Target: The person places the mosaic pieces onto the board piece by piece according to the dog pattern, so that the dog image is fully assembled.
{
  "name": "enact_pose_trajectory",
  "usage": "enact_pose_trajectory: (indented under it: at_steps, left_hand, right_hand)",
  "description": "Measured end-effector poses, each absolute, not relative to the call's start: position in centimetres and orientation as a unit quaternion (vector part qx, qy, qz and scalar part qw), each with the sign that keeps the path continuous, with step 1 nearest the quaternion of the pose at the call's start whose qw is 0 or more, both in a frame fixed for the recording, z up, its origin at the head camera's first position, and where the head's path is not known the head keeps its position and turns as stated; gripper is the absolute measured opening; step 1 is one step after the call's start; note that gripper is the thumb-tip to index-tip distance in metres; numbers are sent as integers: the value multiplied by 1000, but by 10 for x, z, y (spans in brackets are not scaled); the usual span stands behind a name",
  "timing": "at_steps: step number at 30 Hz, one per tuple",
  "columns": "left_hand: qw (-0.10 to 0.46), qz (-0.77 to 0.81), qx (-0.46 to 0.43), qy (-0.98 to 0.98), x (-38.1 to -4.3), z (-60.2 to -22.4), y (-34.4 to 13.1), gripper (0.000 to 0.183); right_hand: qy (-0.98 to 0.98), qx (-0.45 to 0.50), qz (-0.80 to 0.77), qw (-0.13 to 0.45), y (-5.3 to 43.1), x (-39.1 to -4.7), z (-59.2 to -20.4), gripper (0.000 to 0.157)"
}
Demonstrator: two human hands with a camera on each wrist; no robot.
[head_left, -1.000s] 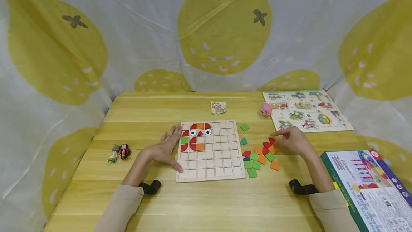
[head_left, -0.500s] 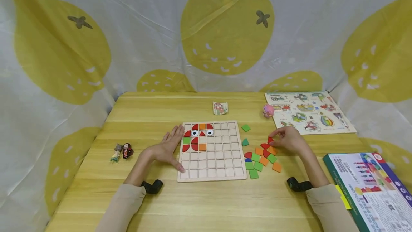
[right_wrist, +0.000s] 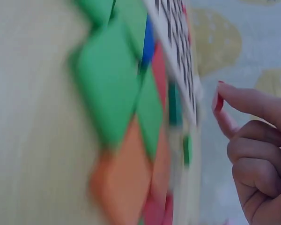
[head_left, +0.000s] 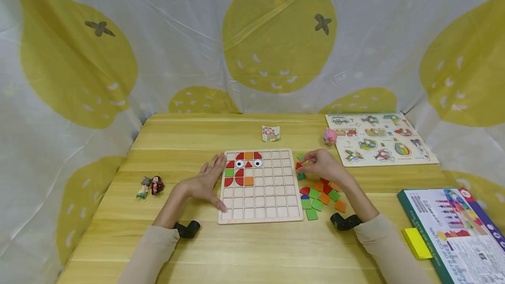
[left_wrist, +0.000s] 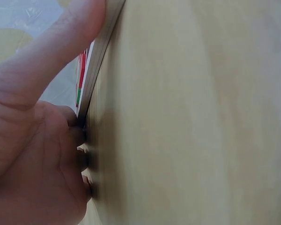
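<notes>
A square wooden grid board (head_left: 272, 196) lies at the table's middle, with red, orange and green tiles and two eye tiles in its upper left cells. My left hand (head_left: 205, 183) rests spread along the board's left side, its thumb on the lower left corner. The left wrist view shows that thumb against the board's edge (left_wrist: 99, 51). Between thumb and index finger, my right hand (head_left: 324, 165) pinches a small red tile (right_wrist: 218, 102), just right of the board's right edge. Its other fingers are curled. The tile's full shape is hidden.
Loose green, orange, red and blue tiles (head_left: 317, 205) lie right of the board. Behind it is a small pattern card (head_left: 271, 133). A pink figure (head_left: 330, 136), picture puzzle (head_left: 378, 141), box (head_left: 453, 227) and yellow block (head_left: 417, 243) are to the right; two small figures (head_left: 151, 186) sit left.
My right hand has taken a red tile from the loose pile and carried it left, close to the board. My left hand has stayed on the board's left side.
</notes>
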State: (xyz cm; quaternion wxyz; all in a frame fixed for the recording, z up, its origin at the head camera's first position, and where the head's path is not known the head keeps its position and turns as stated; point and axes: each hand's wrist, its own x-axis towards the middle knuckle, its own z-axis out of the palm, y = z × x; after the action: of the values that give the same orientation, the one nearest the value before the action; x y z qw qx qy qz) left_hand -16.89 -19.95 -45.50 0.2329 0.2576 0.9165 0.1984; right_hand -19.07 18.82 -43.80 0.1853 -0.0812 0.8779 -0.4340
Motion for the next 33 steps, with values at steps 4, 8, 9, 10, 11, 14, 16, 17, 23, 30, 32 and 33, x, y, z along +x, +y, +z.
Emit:
enact_pose_trajectory:
  at_steps: [4,8,9,10,11,14,16,17,23,30,32,33]
  left_hand:
    - [232,199,260,916,-169,-455,-198,150]
    - [230,203,262,915,-168,-456,-197,150]
    - [230,203,262,915,-168,-456,-197,150]
    - [231,206,261,914,-168,-456,-197,150]
    - [232,204,261,915,-168,-456,-197,150]
    - [234,201,259,915,-168,-455,-198,151]
    - [235,201,257,916,-168,-455,-198,151]
    - [235,202,256,916,-168,-455,-199,151]
    - [234,208,259,914,-170,-456,-199,151]
    - [233,203,258,915,-170,-457,-199,151]
    - [231,200,257,917,-169,-456,-200,151]
    - [231,200,256,917,-169,-456,-201,151]
  right_hand:
    - [860,-74,-458,212,143,-193,-435,24]
    - [856,-75,-465,213,105,-196,-440,22]
    - [858,-76,-464,208,98,-196,-442,21]
    - [860,-79,-462,201,92,-196,-443,20]
    - [864,-80,-457,193,87,-197,-445,20]
    - [877,-88,-441,169,76,-196,-447,18]
    - [886,-88,-428,155,72,-195,-446,17]
    - [890,-87,-422,148,71,-195,-446,17]
    - [901,-74,-407,130,71,-194,-446,16]
    - [904,-92,-400,120,67,-196,-447,17]
    - [904,-89,-401,117,66,-196,-446,16]
    - [903,-86,-403,119,66,-196,-445,16]
